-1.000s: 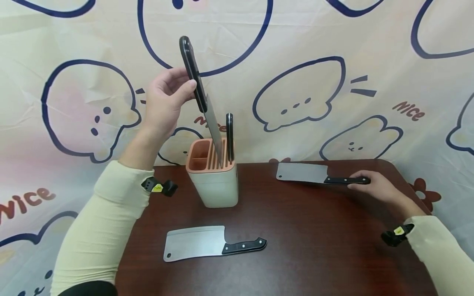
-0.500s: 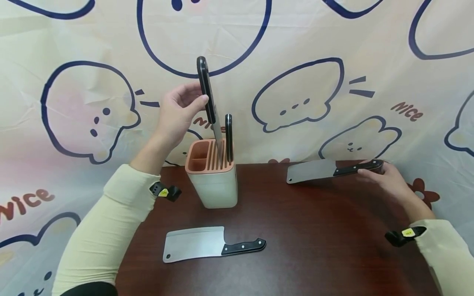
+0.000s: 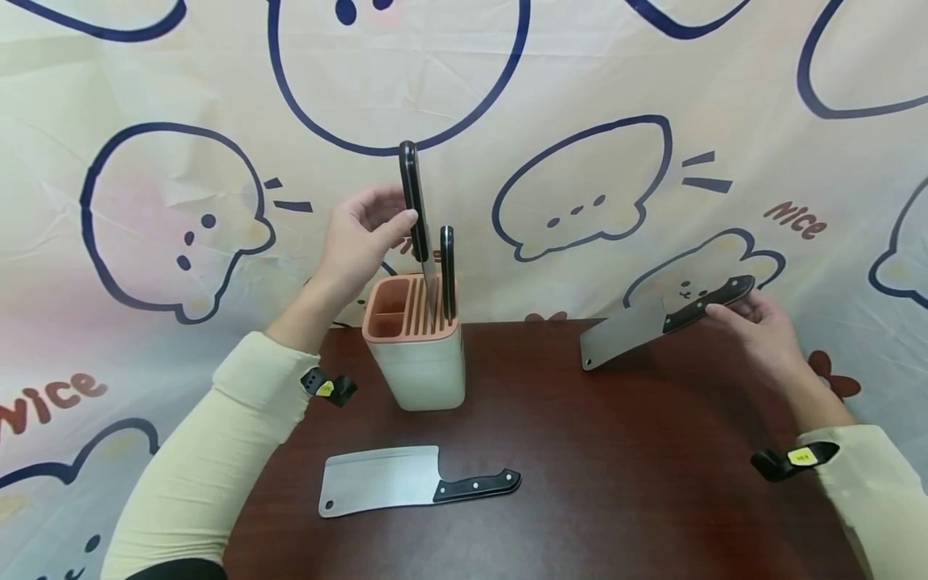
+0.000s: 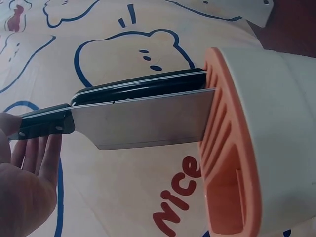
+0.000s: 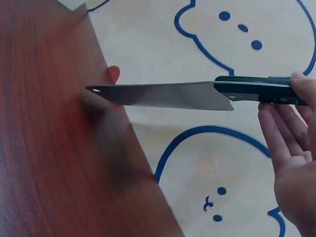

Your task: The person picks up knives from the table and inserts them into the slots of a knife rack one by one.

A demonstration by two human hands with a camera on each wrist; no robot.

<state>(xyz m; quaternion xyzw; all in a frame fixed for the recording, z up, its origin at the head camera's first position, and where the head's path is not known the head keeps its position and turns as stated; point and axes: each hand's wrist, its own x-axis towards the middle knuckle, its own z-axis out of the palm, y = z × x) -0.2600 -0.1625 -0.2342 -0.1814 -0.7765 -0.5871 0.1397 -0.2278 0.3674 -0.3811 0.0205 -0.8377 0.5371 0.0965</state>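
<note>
The left hand point(image 3: 362, 234) pinches the black handle of an upright knife point(image 3: 412, 189), whose blade stands partly down in a slot of the knife block point(image 3: 424, 374). In the left wrist view that blade point(image 4: 148, 121) runs into the slotted orange top. Beside it another black-handled knife point(image 3: 448, 270) stands in the block. On the right, the right hand point(image 3: 768, 338) holds a cleaver point(image 3: 627, 332) by its black handle, handle end raised and blade slanting down to the left. The right wrist view shows this cleaver point(image 5: 173, 95) nearly edge-on, thumb above and fingers below the handle.
A second cleaver point(image 3: 384, 479) lies flat on the dark brown table point(image 3: 580, 499), in front of the block, its handle to the right. A patterned cloth point(image 3: 580, 64) hangs behind the table's back edge.
The left hand has come down and right, its knife sinking deeper into the block. The right hand has raised its cleaver's handle from the table and tilted it, shifting slightly right.
</note>
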